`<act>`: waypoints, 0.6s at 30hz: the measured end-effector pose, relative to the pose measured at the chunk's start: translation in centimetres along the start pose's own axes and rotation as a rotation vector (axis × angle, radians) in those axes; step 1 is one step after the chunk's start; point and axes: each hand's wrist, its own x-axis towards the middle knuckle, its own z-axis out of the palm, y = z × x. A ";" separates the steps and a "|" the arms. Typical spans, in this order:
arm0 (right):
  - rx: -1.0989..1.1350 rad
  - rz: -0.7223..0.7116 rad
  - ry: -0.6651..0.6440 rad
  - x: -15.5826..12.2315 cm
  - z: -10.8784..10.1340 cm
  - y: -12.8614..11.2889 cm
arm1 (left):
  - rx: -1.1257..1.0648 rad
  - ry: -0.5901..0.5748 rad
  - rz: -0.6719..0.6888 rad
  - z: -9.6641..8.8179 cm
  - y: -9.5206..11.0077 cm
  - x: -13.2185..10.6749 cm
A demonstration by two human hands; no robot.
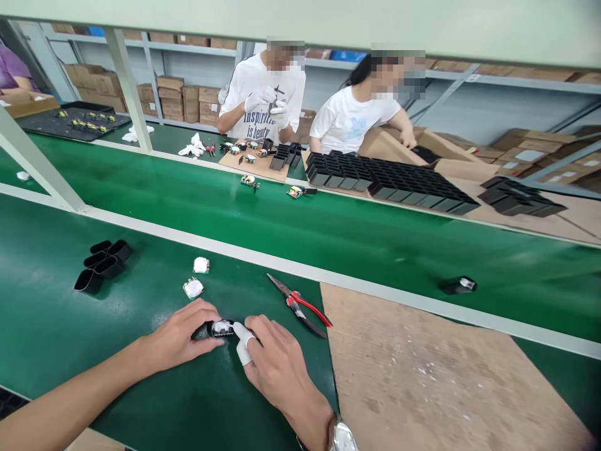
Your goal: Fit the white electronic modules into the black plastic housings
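Note:
My left hand [188, 335] is closed around the left side of a small black plastic case [205, 331], its thumb in front and its fingers behind. In the case's mouth sits a circuit board [222, 328] with white paste on it. White finger cots cover fingertips of my right hand [277, 357], which is bent and pressed against the right side of the case. Two loose circuit boards with white paste, one nearer [193, 288] and one farther [201, 265], lie just beyond my left hand. Pliers [300, 307] with red and black handles lie beyond my right hand.
Several empty black cases [103, 263] stand at left. A cardboard sheet [422, 369] covers the right side. Beyond the white rail, a filled black case [459, 285] lies on the green belt [375, 250]. Two people work opposite, near rows of black cases [389, 178].

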 end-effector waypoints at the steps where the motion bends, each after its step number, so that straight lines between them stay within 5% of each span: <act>1: -0.001 0.001 -0.006 0.0 0.0 0.0 | 0.000 0.000 -0.001 0.0 0.0 0.0; 6: 0.053 0.012 0.020 -0.3 0.2 0.4 | 0.011 -0.014 -0.025 -0.1 0.0 -0.1; 10: 0.021 0.150 0.105 -0.7 1.2 1.9 | 0.044 -0.018 -0.060 -0.6 0.1 -0.1; 18: -0.126 0.289 -0.104 -1.7 3.0 4.3 | 0.098 -0.035 0.164 -0.8 -0.4 -0.3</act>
